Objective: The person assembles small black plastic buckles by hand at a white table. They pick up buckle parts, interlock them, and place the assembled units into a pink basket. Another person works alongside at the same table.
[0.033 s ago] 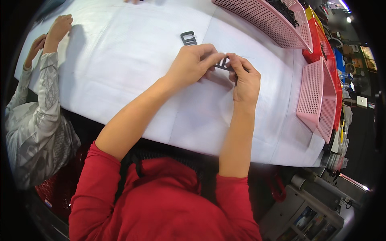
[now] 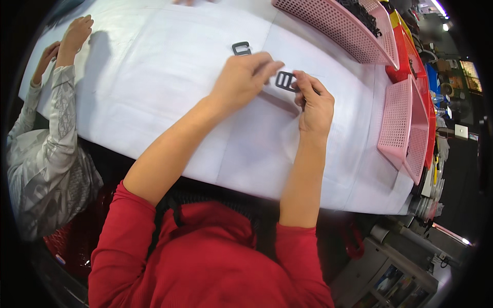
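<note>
While both red-sleeved forearms reached up from the lower edge over the white-covered table (image 2: 154,102), the left hand (image 2: 241,77) and the right hand (image 2: 314,105) met above its middle and pinched a dark slotted buckle (image 2: 285,81) between their fingertips, one hand at each end, just over the cloth. A second dark buckle piece (image 2: 241,48) lay on the table just beyond the left hand. Farther right stood pink mesh baskets (image 2: 339,25), one holding dark parts. At far left, another person's hands (image 2: 72,36) rested on the table edge.
</note>
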Tool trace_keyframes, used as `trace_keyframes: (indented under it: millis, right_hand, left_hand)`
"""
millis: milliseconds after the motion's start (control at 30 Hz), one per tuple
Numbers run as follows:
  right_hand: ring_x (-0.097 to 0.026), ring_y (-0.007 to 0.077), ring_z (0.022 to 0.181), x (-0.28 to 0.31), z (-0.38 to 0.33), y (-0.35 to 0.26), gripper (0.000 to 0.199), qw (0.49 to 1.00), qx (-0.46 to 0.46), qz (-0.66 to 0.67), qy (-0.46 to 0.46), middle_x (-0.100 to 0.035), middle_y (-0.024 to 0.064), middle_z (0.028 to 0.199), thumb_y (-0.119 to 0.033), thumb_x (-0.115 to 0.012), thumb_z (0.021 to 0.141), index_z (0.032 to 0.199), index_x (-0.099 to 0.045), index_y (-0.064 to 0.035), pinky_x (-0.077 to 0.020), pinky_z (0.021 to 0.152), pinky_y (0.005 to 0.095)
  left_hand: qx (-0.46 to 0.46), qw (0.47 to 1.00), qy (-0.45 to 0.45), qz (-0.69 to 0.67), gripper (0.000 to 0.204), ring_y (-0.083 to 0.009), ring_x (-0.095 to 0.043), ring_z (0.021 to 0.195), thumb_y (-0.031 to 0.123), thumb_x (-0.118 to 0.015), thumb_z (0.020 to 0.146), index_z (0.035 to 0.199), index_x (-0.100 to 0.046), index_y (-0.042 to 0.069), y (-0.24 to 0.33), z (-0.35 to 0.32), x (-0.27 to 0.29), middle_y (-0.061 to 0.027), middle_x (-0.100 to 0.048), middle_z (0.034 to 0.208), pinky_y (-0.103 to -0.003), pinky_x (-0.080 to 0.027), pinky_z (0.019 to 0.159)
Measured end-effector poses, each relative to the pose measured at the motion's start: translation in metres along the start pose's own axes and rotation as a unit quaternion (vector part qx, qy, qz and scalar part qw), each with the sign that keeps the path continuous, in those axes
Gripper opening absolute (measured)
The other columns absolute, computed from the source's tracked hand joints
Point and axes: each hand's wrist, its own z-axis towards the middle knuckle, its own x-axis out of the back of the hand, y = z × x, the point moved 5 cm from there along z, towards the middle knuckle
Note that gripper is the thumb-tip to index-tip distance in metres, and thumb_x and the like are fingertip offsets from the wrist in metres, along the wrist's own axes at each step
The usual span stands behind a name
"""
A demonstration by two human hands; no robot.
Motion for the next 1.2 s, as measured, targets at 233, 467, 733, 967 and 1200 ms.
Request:
trace_keyframes:
  millis: [233,467,733,967,1200]
  right_hand:
    - [-0.043,0.0052,0.05,0.039,0.075,-0.096,0.023,0.966,0.205,-0.103,0.121,-0.062,0.0037,0.067,-0.023,-0.072,0.079,0.073,-0.065,-0.0015,-0.0316,0.045,0.019]
    - [-0.057,0.0141,0.073,0.048,0.198,-0.179,0.042,0.765,0.419,-0.432,0.229,-0.063,0.0066,0.085,-0.035,-0.068,0.08,0.107,-0.063,-0.0029,-0.0453,0.065,0.0253]
    - [-0.059,0.0227,0.086,-0.035,0.042,-0.08,0.038,0.859,0.396,-0.317,-0.07,-0.059,0.0117,0.099,-0.009,-0.068,0.075,0.112,-0.06,-0.0049,-0.0469,0.077,0.0336]
    - [-0.062,0.0196,0.084,-0.05,-0.005,-0.026,0.042,0.791,0.43,-0.435,-0.007,-0.06,0.0058,0.102,-0.002,-0.068,0.072,0.112,-0.061,-0.0115,-0.052,0.065,0.0302]
    - [-0.063,0.0185,0.073,-0.05,-0.007,-0.019,0.026,0.759,0.483,-0.438,0.001,-0.064,0.0041,0.085,-0.004,-0.071,0.068,0.093,-0.067,-0.0074,-0.0533,0.063,0.0296]
  left_hand:
    - [-0.108,0.927,0.146,0.33,0.032,-0.0228,-0.054,0.089,0.021,-0.073,0.071,0.1,-0.064,0.01,-0.01,0.006,0.034,-0.0024,-0.059,0.094,-0.033,-0.047,0.072]
    - [-0.079,0.975,0.139,0.152,0.024,-0.017,-0.06,0.078,0.02,-0.065,0.082,0.101,-0.063,0.005,-0.014,0.02,0.033,-0.0049,-0.063,0.084,-0.029,-0.049,0.067]
    - [0.125,0.948,0.023,-0.292,0.022,-0.0098,-0.059,0.066,0.022,-0.057,0.089,0.09,-0.059,0.0,-0.022,0.02,0.032,-0.0056,-0.062,0.076,-0.023,-0.048,0.059]
    - [0.143,0.939,-0.014,-0.312,0.022,-0.0086,-0.056,0.059,0.025,-0.056,0.09,0.089,-0.058,0.004,-0.022,0.018,0.016,-0.0044,-0.061,0.073,-0.02,-0.046,0.054]
    - [0.214,0.922,-0.05,-0.318,0.021,-0.0048,-0.046,0.046,0.026,-0.052,0.092,0.084,-0.055,0.006,-0.028,0.011,0.001,0.0004,-0.055,0.063,-0.018,-0.036,0.04]
